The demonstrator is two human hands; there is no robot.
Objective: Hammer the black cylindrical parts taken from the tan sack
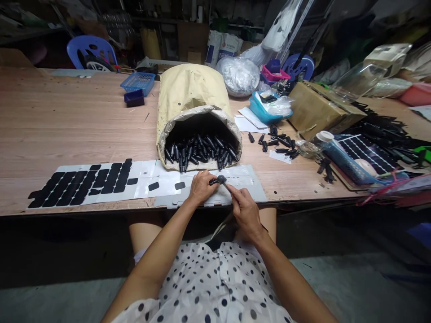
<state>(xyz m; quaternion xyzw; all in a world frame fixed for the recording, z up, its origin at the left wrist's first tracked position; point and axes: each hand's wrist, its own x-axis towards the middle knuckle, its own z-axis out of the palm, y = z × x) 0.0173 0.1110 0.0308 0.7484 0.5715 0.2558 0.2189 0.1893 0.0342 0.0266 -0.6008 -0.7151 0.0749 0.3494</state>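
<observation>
My left hand [202, 185] is closed on a small black plastic part [213, 182] above the grey board [254, 181]. My right hand [247, 210] grips a thin rod-like tool [227, 185]; its upper end meets a round dark piece [221, 179] at the black part. Whether that round piece belongs to the tool or the part, I cannot tell. Just beyond my hands, a yellowish paper sack [195, 89] lies with its mouth towards me, holding many black plastic parts [198, 150]. Left of my hands is a white sheet [143, 190] bearing rows of black rounded stickers [70, 188].
Loose black parts [283, 141] lie right of the sack, near a teal basket [266, 114] and a cardboard box [319, 107]. A blue basket [138, 83] and small navy tray [134, 98] stand behind on the left. The table's front edge [303, 200] runs before my lap.
</observation>
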